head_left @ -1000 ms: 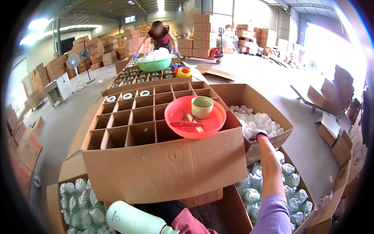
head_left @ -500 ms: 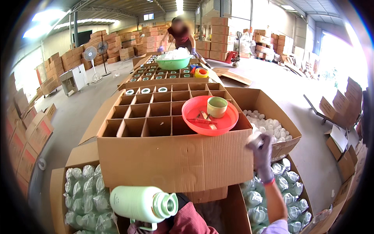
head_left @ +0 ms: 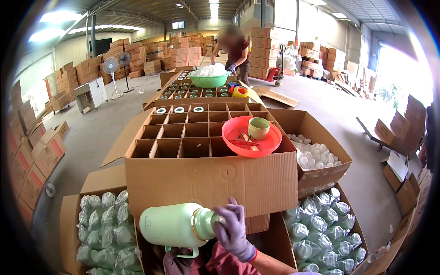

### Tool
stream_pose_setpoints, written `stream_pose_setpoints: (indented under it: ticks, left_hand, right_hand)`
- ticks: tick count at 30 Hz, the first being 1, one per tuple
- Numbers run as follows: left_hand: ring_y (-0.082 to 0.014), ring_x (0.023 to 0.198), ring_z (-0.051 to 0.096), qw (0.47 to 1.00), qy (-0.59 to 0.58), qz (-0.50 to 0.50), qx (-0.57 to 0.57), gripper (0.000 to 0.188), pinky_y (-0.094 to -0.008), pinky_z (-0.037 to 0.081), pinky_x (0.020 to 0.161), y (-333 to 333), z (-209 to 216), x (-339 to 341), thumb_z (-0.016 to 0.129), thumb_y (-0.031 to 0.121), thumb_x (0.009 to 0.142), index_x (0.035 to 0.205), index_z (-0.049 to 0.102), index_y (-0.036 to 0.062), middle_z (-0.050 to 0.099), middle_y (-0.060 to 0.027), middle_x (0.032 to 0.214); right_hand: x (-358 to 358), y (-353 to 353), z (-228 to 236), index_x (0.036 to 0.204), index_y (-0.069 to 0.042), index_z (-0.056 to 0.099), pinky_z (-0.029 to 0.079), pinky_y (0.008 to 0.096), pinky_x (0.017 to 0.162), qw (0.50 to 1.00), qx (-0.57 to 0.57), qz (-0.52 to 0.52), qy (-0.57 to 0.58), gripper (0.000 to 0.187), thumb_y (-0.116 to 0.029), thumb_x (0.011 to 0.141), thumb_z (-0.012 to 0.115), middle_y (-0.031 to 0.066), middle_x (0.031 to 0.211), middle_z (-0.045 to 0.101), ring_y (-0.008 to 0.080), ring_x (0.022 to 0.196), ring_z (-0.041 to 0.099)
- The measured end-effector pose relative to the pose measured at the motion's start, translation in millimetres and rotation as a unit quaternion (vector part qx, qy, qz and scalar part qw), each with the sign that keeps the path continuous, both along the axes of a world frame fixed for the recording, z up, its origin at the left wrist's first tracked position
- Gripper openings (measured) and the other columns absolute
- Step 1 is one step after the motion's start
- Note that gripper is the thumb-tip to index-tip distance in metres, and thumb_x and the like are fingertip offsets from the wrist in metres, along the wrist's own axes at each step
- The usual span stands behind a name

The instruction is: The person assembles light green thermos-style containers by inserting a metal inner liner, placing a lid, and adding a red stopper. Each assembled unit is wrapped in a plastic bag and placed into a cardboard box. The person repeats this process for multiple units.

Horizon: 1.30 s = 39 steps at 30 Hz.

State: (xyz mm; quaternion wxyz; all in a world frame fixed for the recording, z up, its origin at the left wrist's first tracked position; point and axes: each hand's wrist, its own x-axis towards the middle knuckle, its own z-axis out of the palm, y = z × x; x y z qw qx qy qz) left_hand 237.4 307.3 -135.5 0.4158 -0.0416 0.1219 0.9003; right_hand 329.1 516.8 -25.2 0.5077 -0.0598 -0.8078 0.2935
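A pale green vacuum flask (head_left: 172, 225) lies tilted on its side at the lower middle, its neck pointing right and its loop handle below. My gloved left hand (head_left: 176, 263) grips it from underneath by the handle; its fingers are partly hidden. At the flask's mouth, my right hand (head_left: 234, 231), in a purple-grey glove, has its fingers closed around a small white cap (head_left: 222, 221), mostly covered by them. To the right, an open carton (head_left: 327, 178) holds many similar white caps (head_left: 316, 153).
Ahead stands a divided carton (head_left: 211, 181) with several flasks in its far row. A red basin (head_left: 269, 149) with a green cup (head_left: 259, 128) rests on it. Bagged flasks (head_left: 107, 224) fill boxes either side. Beyond, a person (head_left: 233, 50) works by a green basin (head_left: 208, 80).
My right hand has moved from beside the carton of caps leftward and down to the flask's mouth, carrying the white cap. The flask has shifted slightly right and up in view.
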Motion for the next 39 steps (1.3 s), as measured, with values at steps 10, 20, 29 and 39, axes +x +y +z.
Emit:
stream_pose_setpoints:
  ticks: [10, 20, 29, 39]
  left_hand:
    - [-0.0305, 0.112, 0.063, 0.997, 0.048, -0.035, 0.040, 0.043, -0.0445, 0.052, 0.101, -4, -4, -7, 0.061, 0.018, 0.095, 0.133, 0.051, -0.0011, 0.061, -0.0168, 0.129]
    - [-0.0296, 0.131, 0.050, 0.992, 0.103, 0.064, 0.032, 0.048, -0.0458, 0.047, 0.107, 35, 7, -27, 0.046, 0.010, 0.093, 0.139, 0.042, -0.0018, 0.052, -0.0158, 0.140]
    - [-0.0302, 0.111, 0.062, 0.993, 0.103, 0.048, 0.026, 0.044, -0.0400, 0.054, 0.095, 29, 22, -43, 0.051, 0.009, 0.093, 0.136, 0.047, -0.0003, 0.059, -0.0175, 0.127]
    - [-0.0351, 0.120, 0.059, 0.974, 0.213, 0.058, -0.045, 0.034, -0.0447, 0.050, 0.102, 26, 39, -66, 0.049, 0.017, 0.100, 0.122, 0.056, -0.0078, 0.060, -0.0241, 0.128]
  right_hand:
    - [-19, -17, -5, 0.123, 0.001, 0.057, 0.046, 0.0424, 0.094, 0.991, -0.123, 0.045, -0.034, 0.040, -0.012, 0.085, 0.062, 0.0242, 0.120, 0.048, 0.0396, 0.110, 0.052]
    - [-46, 70, 32, 0.134, -0.008, 0.051, 0.034, 0.0503, 0.110, 0.990, 0.063, 0.090, -0.088, 0.060, -0.029, 0.082, 0.073, 0.0247, 0.138, 0.040, 0.0457, 0.132, 0.036]
    - [-69, 328, 83, 0.116, -0.010, 0.068, 0.053, 0.0455, 0.089, 0.850, 0.039, -0.338, -0.402, 0.055, -0.046, 0.075, 0.077, 0.0263, 0.118, 0.059, 0.0390, 0.103, 0.064]
    - [-56, 144, 112, 0.101, -0.008, 0.064, 0.043, 0.0535, 0.094, 0.887, 0.416, -0.101, -0.171, 0.039, -0.029, 0.069, 0.073, 0.0162, 0.112, 0.055, 0.0356, 0.106, 0.054]
